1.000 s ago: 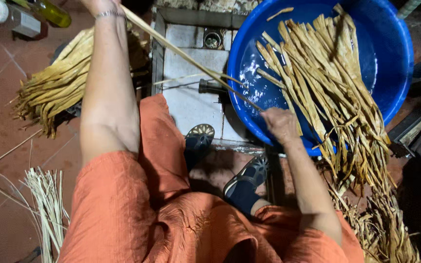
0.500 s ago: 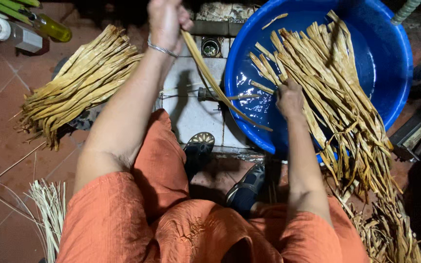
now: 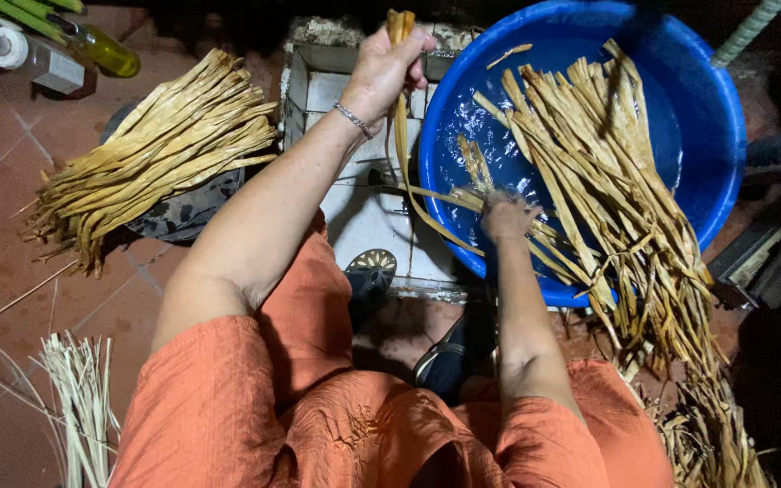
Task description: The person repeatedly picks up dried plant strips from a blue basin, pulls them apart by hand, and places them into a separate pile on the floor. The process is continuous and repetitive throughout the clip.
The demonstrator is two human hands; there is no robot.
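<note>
Left hand (image 3: 389, 68): fist closed around one long wet strip (image 3: 401, 154), top centre.
Right hand (image 3: 506, 217): gripping strip ends at basin rim.
Basins: one blue basin (image 3: 716, 136), upper right.
Bundles: one strip pile (image 3: 160, 149) upper left; bare tile below it.

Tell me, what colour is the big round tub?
The tub is bright blue, seen best in the head view.

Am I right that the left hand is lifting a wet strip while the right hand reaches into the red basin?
Not quite: the basin is blue, not red, as the head view shows. The left hand does lift a strip, and the right hand reaches into the basin.
</note>
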